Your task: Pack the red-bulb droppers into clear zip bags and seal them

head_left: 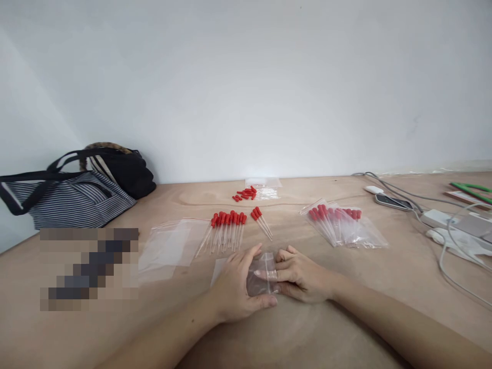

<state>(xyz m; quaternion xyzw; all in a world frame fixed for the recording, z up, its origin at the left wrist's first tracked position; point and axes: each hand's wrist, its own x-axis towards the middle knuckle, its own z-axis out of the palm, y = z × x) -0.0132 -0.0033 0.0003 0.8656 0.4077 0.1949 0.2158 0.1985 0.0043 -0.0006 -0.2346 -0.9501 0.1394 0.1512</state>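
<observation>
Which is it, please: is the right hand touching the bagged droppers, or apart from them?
Apart: the head view shows bare tabletop between the right hand and the bagged droppers.

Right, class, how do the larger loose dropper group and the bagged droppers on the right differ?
The loose droppers lie uncovered; the bagged droppers are inside clear plastic bags. The loose droppers spread side by side, while the bagged droppers are bunched in overlapping packs. Both have red bulbs and pale stems.
</observation>
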